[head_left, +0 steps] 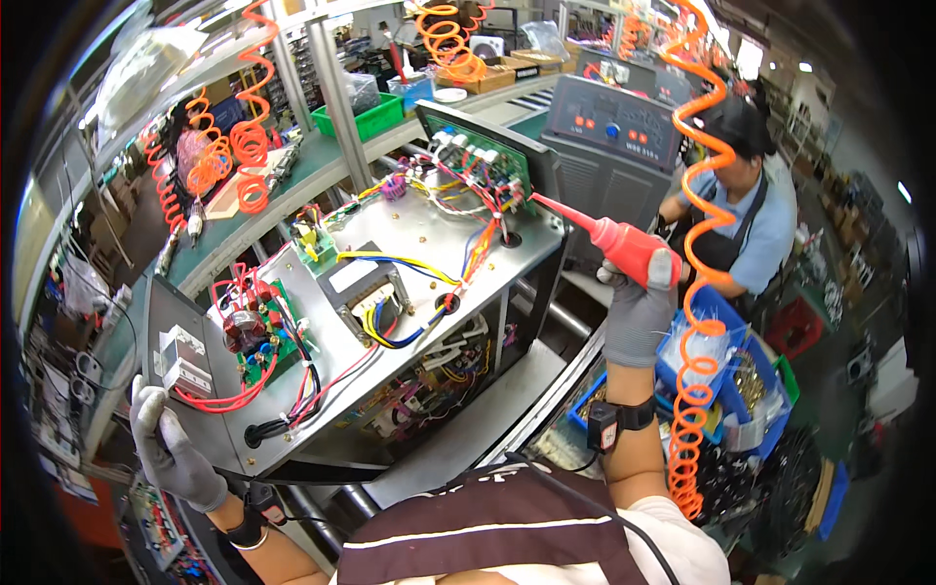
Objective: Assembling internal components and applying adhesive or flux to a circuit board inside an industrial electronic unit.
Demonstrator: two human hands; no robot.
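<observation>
My right hand (639,317), in a grey glove, is closed round a red squeeze bottle (627,246) with a long thin nozzle. The nozzle points left, and its tip is beside the edge of the upright green circuit board (478,164) on an open metal machine chassis (283,424); whether they touch I cannot tell. On the chassis sit a transformer (363,291) with yellow and blue wires and a second green board (283,359) with red wires. Also gloved, my left hand (180,453) is by the chassis's left end panel, fingers stretched out and holding nothing.
Orange coiled air hoses (697,244) hang close to my right arm and over the bench. A finished-looking grey machine (609,122) stands behind, with a co-worker (756,210) beside it. Blue bins (765,390) of small parts sit at right; a green tray (370,119) is at the back.
</observation>
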